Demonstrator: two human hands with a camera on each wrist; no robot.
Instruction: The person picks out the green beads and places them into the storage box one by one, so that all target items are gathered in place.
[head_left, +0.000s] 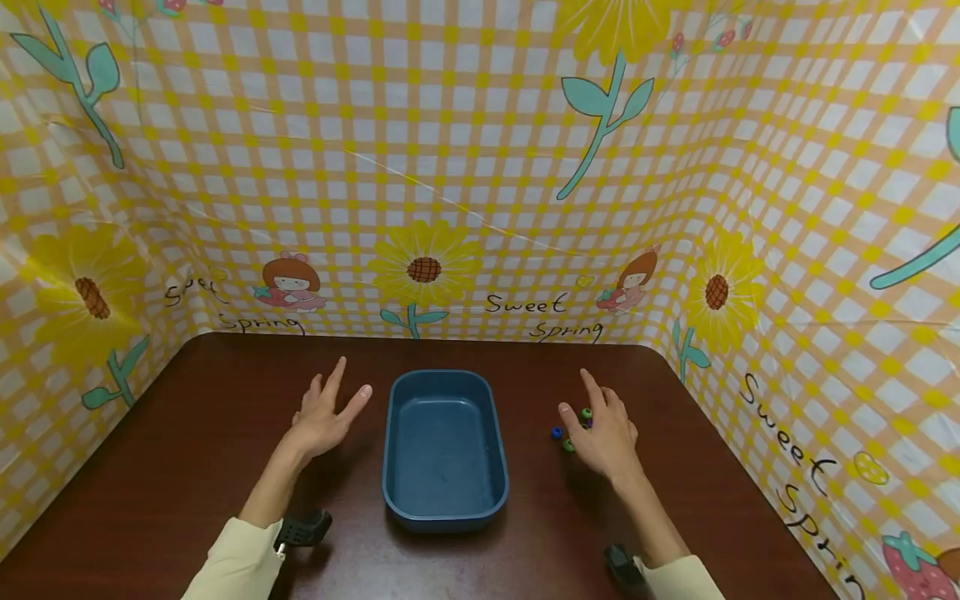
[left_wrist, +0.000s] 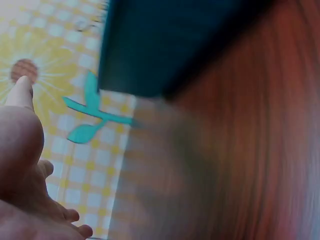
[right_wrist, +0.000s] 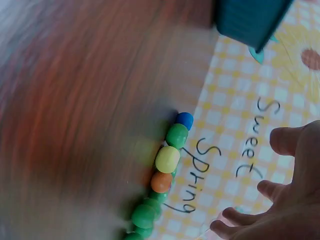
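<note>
My left hand [head_left: 318, 423] hovers over the table, left of a blue rectangular tub [head_left: 447, 454], with its fingers spread and nothing in them. On the other side, my right hand [head_left: 609, 435] is held above several coloured beads, its fingers loosely extended and holding nothing. The head view shows a blue bead [head_left: 557, 433] and a green bead [head_left: 569, 446] beside the thumb; the hand covers part of the group. More of them appear in the right wrist view, among them a yellow bead [right_wrist: 167, 159] and an orange bead [right_wrist: 161, 182].
The dark brown table [head_left: 187, 467] reaches back to a checked cloth [head_left: 450, 167] with sunflowers, which hangs behind and along both sides. The tub stands upright between the two hands, with its top uncovered. A dark strap [head_left: 303, 529] sits at the left wrist.
</note>
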